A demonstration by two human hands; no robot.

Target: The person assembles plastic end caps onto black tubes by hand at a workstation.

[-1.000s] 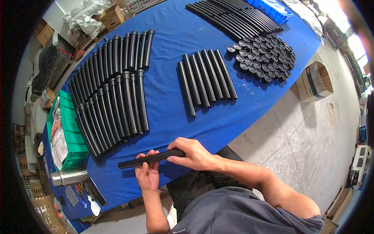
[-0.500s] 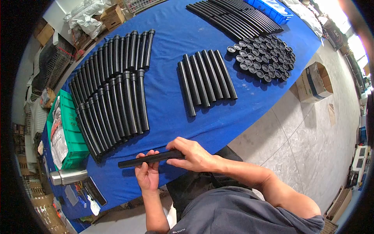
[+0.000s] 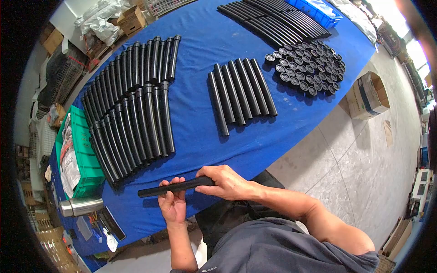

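Observation:
A black tube (image 3: 153,190) lies across both my hands, above the near edge of the blue-covered table. My left hand (image 3: 173,204) supports it from below near its middle, thumb on the near side and fingers curled up behind. Around its right end is my right hand (image 3: 224,183), closed, so that this end is partly hidden. Beyond my hands several bare black tubes (image 3: 241,91) lie side by side. To the left are two rows of black tubes with collared ends (image 3: 132,123). Round black caps (image 3: 304,68) stand in a cluster at the right.
More thin black tubes (image 3: 273,20) lie at the far side beside a blue crate (image 3: 325,16). A green crate (image 3: 88,154), a steel flask (image 3: 82,207) and small tools (image 3: 95,226) are at the left. An open cardboard box (image 3: 368,95) stands on the floor at right.
My right hand has shifted slightly down around the tube's right end, its fingers lower than before. My left hand and the tube stay nearly in place.

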